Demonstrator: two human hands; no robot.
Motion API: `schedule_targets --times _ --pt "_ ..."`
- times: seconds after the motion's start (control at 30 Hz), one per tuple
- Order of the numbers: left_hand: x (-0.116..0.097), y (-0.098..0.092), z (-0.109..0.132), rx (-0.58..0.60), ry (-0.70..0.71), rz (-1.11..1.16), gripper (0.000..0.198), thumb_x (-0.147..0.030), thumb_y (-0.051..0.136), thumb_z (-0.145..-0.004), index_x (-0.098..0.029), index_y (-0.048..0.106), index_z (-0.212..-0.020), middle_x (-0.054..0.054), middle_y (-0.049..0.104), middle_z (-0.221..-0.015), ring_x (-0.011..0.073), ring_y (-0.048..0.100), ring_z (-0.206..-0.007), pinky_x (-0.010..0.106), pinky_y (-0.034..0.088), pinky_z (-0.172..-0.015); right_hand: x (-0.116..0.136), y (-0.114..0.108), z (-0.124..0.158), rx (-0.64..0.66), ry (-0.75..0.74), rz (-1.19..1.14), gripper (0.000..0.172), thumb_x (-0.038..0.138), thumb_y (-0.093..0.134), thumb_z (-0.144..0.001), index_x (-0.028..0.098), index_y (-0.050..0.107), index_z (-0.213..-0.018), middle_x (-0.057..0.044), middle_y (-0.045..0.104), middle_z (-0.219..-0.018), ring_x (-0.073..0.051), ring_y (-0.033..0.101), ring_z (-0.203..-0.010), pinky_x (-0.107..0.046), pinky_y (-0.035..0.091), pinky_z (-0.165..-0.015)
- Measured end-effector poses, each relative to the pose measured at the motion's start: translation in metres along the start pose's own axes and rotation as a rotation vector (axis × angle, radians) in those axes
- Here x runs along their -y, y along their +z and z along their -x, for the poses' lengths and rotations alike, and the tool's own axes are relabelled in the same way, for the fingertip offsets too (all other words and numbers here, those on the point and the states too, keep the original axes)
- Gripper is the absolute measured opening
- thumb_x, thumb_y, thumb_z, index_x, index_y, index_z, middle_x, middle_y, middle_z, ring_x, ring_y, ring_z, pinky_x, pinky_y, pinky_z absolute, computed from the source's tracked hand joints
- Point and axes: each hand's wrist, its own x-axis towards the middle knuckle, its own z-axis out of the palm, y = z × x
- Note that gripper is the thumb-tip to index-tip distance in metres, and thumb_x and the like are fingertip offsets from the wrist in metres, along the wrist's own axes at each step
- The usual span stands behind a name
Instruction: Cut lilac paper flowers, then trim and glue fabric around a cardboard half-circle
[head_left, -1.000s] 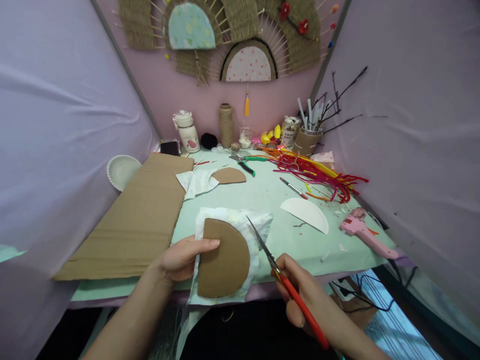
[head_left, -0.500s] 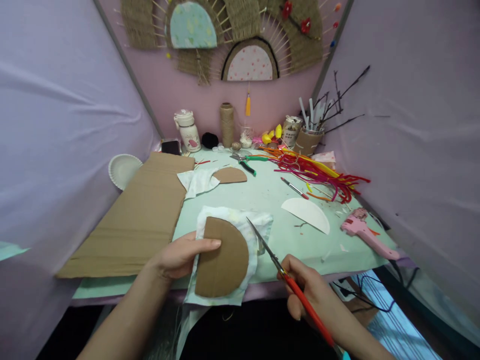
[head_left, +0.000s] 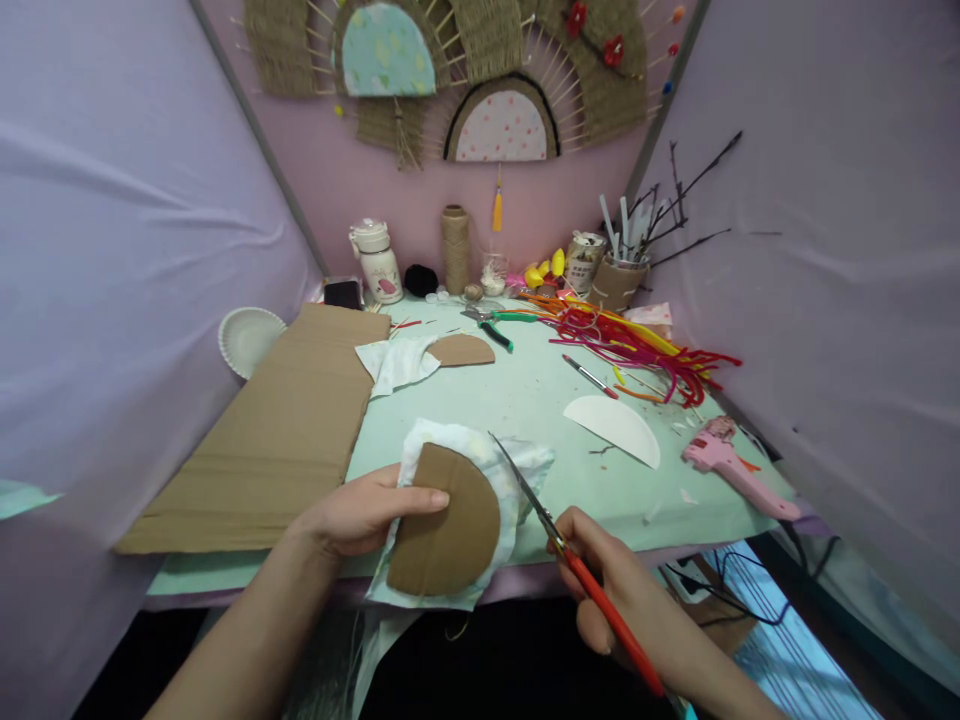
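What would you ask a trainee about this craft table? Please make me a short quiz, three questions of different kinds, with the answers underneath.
1. Multiple choice: the scissors in the right hand have handles that are (a) green, (b) red or (c) white?

2. True or false: as pictured, the white bottle stands to the left of the twine spool.

3. Fill in the blank: the left hand holds half-round cardboard against a piece of pale, patterned ____ that shows past its curved edge.

Key: 1. b, red. 2. True. 3. Cloth.
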Motion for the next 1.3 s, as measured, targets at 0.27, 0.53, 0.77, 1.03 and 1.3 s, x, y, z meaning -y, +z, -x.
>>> schedule_targets --times 0.27,0.53,0.77,1.03,1.3 --pt "-0.001 -0.002 0.001 0.000 -0.004 0.000 0.035 -0.031 0.076 -0.067 -0.015 0.071 -0.097 0.010 0.073 -0.095 0.0232 0.066 -0.089 0.034 0.047 -0.081 0.000 0.000 -0.002 -0.032 -0.033 -0.043 0.032 0.008 0.057 -0.059 0.023 0.031 -0.072 0.011 0.032 -0.057 -0.005 0.030 -0.044 -0.020 0.018 -0.043" --pt "-0.007 -0.002 0.007 -0.010 0.026 -0.069 0.028 -0.029 0.074 -0.070 -0.017 0.072 -0.095 0.008 0.073 -0.095 0.0210 0.065 -0.089 0.032 0.047 -0.083 0.001 -0.005 0.001 -0.014 -0.002 -0.064 0.029 0.007 0.051 -0.061 0.023 0.030 -0.071 0.013 0.035 -0.053 -0.004 0.036 -0.038 -0.020 0.017 -0.042" --pt "-0.010 -0.005 0.008 0.051 0.027 -0.167 0.024 -0.029 0.071 -0.073 -0.019 0.072 -0.095 0.006 0.073 -0.095 0.0217 0.064 -0.091 0.034 0.046 -0.086 0.012 -0.009 0.002 -0.003 0.027 0.087 0.035 0.012 0.061 -0.061 0.024 0.030 -0.073 0.012 0.038 -0.054 -0.005 0.034 -0.042 -0.019 0.016 -0.041" --pt "-0.009 -0.008 0.008 0.084 0.019 -0.244 0.026 -0.030 0.070 -0.074 -0.020 0.071 -0.098 0.006 0.072 -0.097 0.0219 0.063 -0.093 0.032 0.046 -0.086 0.014 -0.010 0.001 -0.013 0.018 0.110 0.038 0.012 0.063 -0.056 0.024 0.031 -0.072 0.012 0.038 -0.054 -0.006 0.034 -0.045 -0.019 0.016 -0.041" --pt "-0.012 -0.011 0.009 0.098 0.000 -0.313 0.026 -0.032 0.069 -0.075 -0.021 0.071 -0.099 0.004 0.072 -0.098 0.0207 0.062 -0.093 0.030 0.046 -0.083 0.017 -0.010 0.003 -0.014 0.048 0.102 0.035 0.003 0.052 -0.052 0.023 0.029 -0.069 0.014 0.036 -0.050 -0.005 0.035 -0.044 -0.020 0.021 -0.044"
